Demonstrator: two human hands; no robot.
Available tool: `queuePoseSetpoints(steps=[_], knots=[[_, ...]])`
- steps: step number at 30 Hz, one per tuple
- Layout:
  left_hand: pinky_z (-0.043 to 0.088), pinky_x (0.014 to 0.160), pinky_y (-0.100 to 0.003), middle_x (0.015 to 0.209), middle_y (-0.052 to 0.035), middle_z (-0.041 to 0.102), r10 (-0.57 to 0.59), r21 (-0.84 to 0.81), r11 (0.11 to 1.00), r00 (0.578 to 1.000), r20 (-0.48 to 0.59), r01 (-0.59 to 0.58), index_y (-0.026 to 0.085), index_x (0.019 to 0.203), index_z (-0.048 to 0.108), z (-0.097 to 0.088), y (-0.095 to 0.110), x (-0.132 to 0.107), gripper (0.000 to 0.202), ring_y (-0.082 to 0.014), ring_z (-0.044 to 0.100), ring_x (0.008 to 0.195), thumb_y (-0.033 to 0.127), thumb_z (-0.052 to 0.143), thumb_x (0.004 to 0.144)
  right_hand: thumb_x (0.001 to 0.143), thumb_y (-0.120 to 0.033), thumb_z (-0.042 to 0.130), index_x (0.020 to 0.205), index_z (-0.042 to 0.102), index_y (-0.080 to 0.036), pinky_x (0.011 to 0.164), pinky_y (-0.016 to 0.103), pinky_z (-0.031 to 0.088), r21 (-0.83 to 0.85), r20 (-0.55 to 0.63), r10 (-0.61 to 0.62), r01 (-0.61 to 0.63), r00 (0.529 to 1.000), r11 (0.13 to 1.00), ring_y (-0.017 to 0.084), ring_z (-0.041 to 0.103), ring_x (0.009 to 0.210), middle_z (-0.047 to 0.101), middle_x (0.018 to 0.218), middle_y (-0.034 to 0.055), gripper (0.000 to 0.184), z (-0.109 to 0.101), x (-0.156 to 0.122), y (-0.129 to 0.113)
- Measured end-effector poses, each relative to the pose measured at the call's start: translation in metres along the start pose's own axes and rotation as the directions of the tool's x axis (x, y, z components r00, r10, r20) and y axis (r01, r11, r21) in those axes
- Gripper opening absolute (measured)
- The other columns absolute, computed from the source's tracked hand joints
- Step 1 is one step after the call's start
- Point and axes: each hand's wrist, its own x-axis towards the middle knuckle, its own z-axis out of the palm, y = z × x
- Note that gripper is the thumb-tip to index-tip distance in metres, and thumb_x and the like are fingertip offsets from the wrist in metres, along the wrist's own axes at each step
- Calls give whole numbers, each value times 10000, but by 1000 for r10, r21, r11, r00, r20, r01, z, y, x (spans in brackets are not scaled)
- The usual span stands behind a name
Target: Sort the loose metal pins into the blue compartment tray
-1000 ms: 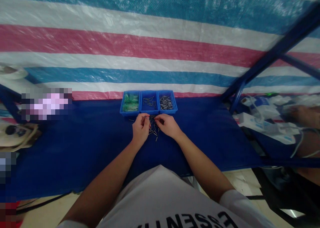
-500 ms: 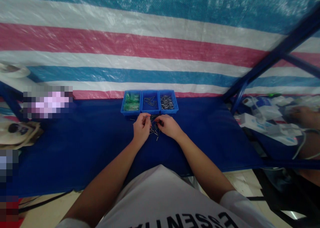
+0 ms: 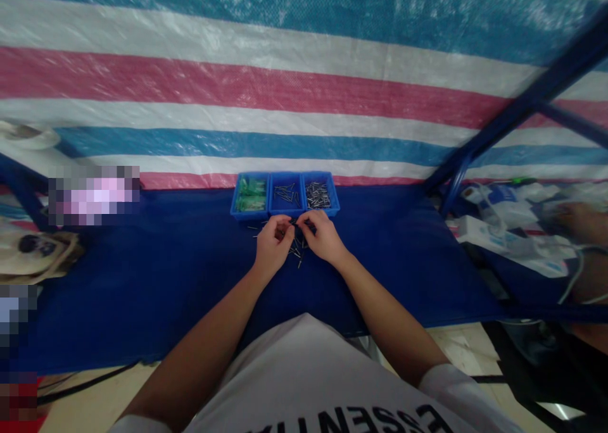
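Observation:
My left hand (image 3: 272, 243) and my right hand (image 3: 323, 235) rest close together on a blue cloth-covered table (image 3: 166, 262), over a small heap of thin metal pins (image 3: 297, 251). Both hands have their fingers pinched; each seems to grip a pin, though the pieces are too small to be sure. Just beyond the hands stand three blue bins in a row: the left bin (image 3: 249, 196) holds green parts, the middle bin (image 3: 285, 195) a few dark pins, the right bin (image 3: 320, 194) silvery pins.
A striped tarp (image 3: 304, 72) hangs behind the table. A blue metal frame (image 3: 513, 113) slants at the right. White devices and cables (image 3: 508, 230) lie at the right, with another person's hand (image 3: 577, 221) beside them. A pale bag (image 3: 33, 256) sits at the left.
My right hand has shifted slightly up toward the bins, and my left hand's fingers have moved right, closer to it. The bins stay put.

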Motion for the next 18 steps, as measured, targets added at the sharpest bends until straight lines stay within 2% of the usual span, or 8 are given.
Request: queuePoseSetpoints(steps=[3, 6, 11, 18], knots=[[465, 582, -226, 908, -32, 677, 22, 2, 1000, 1000, 10, -22, 205, 1023, 605, 1, 0, 1, 210, -119, 617, 701, 276, 612, 825, 873, -108, 484, 836, 552, -199, 799, 316, 446, 73, -10, -10, 10, 1000, 997, 181, 564, 840, 622, 859, 45, 119, 1, 0, 0], [479, 605, -234, 890, -36, 684, 25, 3, 1000, 1000, 4, -25, 201, 1001, 611, 2, 0, 2, 185, -135, 640, 754, 267, 607, 829, 858, -81, 448, 801, 517, -196, 783, 300, 457, 150, -1, -34, 34, 999, 988, 166, 577, 825, 607, 855, 46, 146, 2, -1, 1], [479, 612, -237, 916, -44, 691, 25, 5, 1000, 1000, -5, -25, 199, 996, 614, 2, -1, 2, 174, -141, 648, 781, 238, 597, 828, 861, -94, 430, 742, 478, -205, 814, 305, 467, 170, 21, -9, 6, 1000, 985, 162, 596, 844, 625, 850, 46, 170, 2, -1, -1], [467, 623, -245, 882, -31, 681, 29, 9, 1000, 999, -16, -29, 199, 993, 613, 1, -2, 2, 160, -124, 612, 694, 245, 582, 843, 876, -157, 515, 798, 577, -194, 750, 277, 482, 185, 0, 44, -43, 999, 982, 150, 610, 806, 653, 857, 38, 106, 1, -1, -3]])
